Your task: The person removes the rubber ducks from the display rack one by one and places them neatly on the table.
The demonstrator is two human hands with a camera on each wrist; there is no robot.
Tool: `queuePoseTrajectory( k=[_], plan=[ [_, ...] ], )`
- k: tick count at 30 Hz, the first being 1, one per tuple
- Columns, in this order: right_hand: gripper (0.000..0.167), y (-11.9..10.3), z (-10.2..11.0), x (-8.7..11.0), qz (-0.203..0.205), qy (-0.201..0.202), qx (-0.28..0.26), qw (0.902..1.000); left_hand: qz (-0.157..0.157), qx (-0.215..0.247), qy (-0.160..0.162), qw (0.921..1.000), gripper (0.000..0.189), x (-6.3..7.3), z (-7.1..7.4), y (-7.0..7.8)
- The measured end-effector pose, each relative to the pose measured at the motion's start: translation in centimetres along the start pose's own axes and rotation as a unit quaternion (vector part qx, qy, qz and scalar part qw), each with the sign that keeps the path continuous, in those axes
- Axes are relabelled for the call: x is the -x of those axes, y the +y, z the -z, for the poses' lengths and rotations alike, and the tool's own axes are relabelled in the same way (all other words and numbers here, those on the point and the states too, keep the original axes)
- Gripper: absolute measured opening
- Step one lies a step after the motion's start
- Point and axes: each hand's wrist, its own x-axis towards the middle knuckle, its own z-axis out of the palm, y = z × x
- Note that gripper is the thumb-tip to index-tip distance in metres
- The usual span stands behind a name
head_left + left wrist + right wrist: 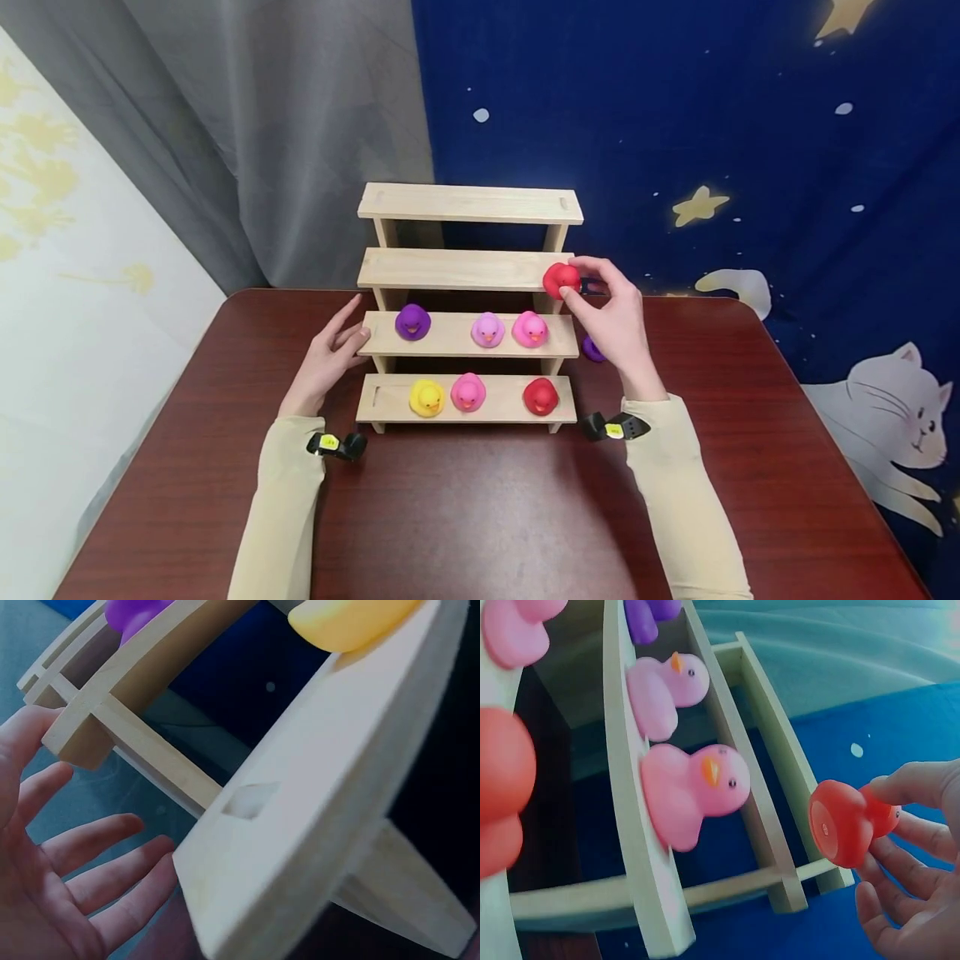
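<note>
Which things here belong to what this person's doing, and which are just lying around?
Probably in use:
red duck in right hand
wooden shelf
six ducks on its lower steps
partly hidden purple duck, perhaps

Just surroundings:
table
gray curtain
starry blue cloth

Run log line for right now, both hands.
right hand: pinches red duck | left hand: at wooden rack, left end | bottom tier: yellow duck, pink duck, second red duck

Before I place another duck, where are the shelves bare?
Top shelf: bare. Second shelf: bare left of held red duck. Third shelf: room between purple duck and lilac duck; crowded from lilac to pink duck. Bottom shelf: crowded between yellow duck and another pink duck.
</note>
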Motion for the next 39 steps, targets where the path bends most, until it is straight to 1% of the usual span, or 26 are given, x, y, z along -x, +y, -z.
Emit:
queuePoseTrajectory(
  k=[1,6,8,13,18,21,25,28,36,39],
  plan=[
    [0.034,0.1,0.2,0.0,0.004,0.003,0.003,1.0000,0.000,-0.003,-0.004,1.0000,0.063,0.1,0.0,0.0],
    [0.030,-2.2,1.1,0.2,0.009,0.008,0.021,0.9997,0.007,-0.004,-0.022,0.9997,0.063,0.8,0.0,-0.1],
    [0.030,-2.2,1.5,0.1,0.009,0.010,0.030,0.9995,0.008,0.000,-0.027,0.9996,0.062,1.0,0.0,-0.1],
    [0.032,1.2,2.7,-0.4,0.004,0.016,0.051,0.9986,0.009,-0.005,-0.038,0.9992,0.059,1.4,-0.3,-0.1],
    [0.031,2.3,4.3,-0.5,0.001,0.012,0.087,0.9962,0.005,0.004,-0.063,0.9980,0.056,1.5,-0.5,-0.2],
    [0.031,2.8,5.1,-0.5,0.005,0.006,0.110,0.9939,0.009,0.012,-0.069,0.9975,0.056,1.5,-0.6,-0.4],
    [0.032,3.3,6.0,-0.3,0.001,0.003,0.130,0.9915,0.012,0.025,-0.074,0.9968,0.057,1.5,-0.7,-0.6],
    [0.032,3.9,6.5,0.0,-0.009,0.004,0.136,0.9907,0.012,0.033,-0.077,0.9964,0.056,1.5,-0.8,-0.6],
    [0.031,5.8,7.2,1.2,-0.022,0.018,0.133,0.9907,0.014,0.038,-0.088,0.9953,0.054,1.4,-0.8,-0.7],
    [0.031,6.5,7.4,1.6,-0.032,0.020,0.136,0.9900,0.016,0.039,-0.088,0.9953,0.053,1.4,-0.7,-0.7]
  ],
)
